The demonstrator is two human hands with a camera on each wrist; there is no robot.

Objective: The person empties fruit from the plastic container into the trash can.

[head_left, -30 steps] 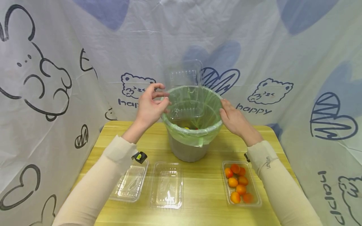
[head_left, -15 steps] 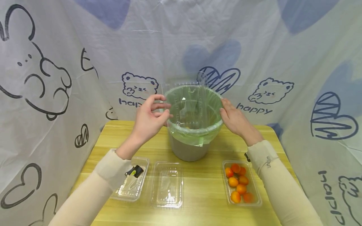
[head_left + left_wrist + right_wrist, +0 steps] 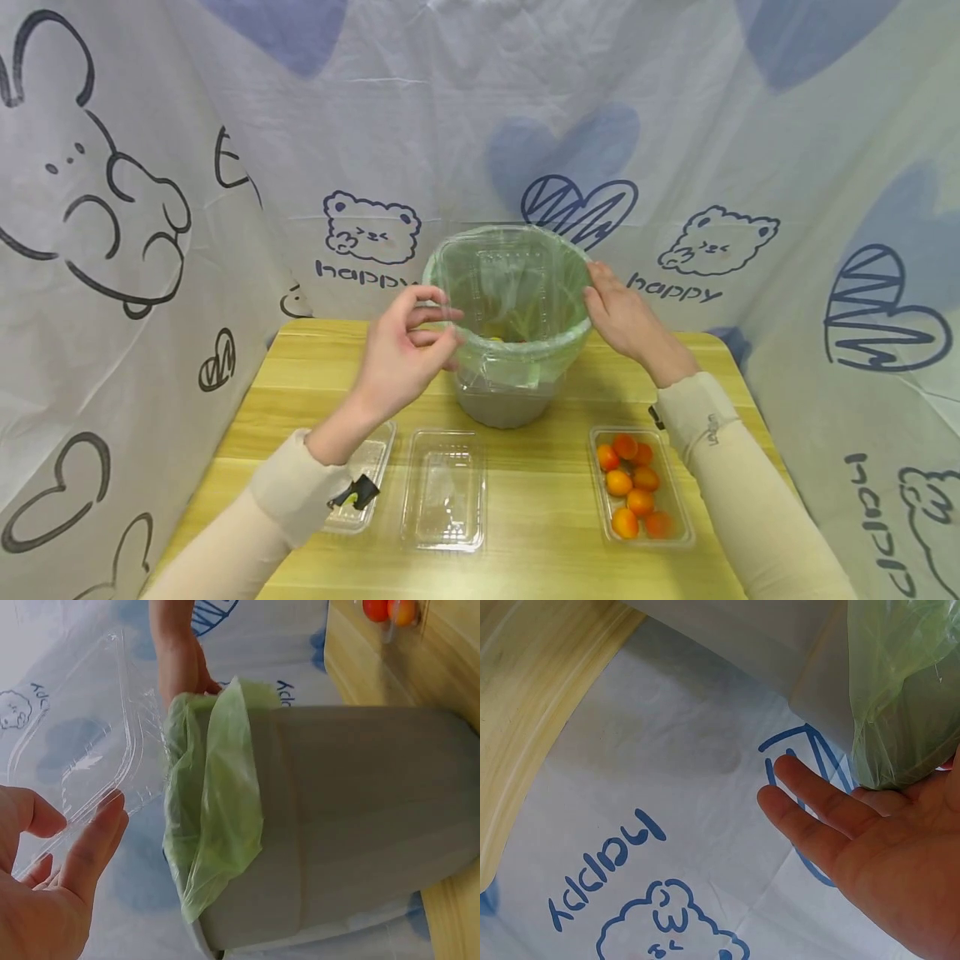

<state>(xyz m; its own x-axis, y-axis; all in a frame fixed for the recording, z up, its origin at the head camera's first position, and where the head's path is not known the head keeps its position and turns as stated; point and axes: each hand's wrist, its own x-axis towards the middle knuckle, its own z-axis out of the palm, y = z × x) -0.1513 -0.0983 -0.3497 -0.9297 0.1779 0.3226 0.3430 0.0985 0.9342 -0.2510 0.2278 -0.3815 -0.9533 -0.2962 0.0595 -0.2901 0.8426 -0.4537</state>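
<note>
My left hand pinches the left edge of a clear plastic container between thumb and fingers. The container is tilted over the mouth of a grey bin, its lower end in front of the rim. A light green bag lines the bin and folds over its rim. On the bin's right side, my right hand rests against the lined rim; in the right wrist view its visible fingers are straight. Small red and yellow bits show low inside the bin, too hidden to name.
A clear container stands in front of the bin, and another lies partly under my left sleeve. At the right, a clear tray holds several small orange fruits. Printed cloth walls surround the wooden table.
The left hand has come down and nearer, bringing the container from upright above the bin to lower over its mouth and front rim. My right hand has stayed at the rim.
</note>
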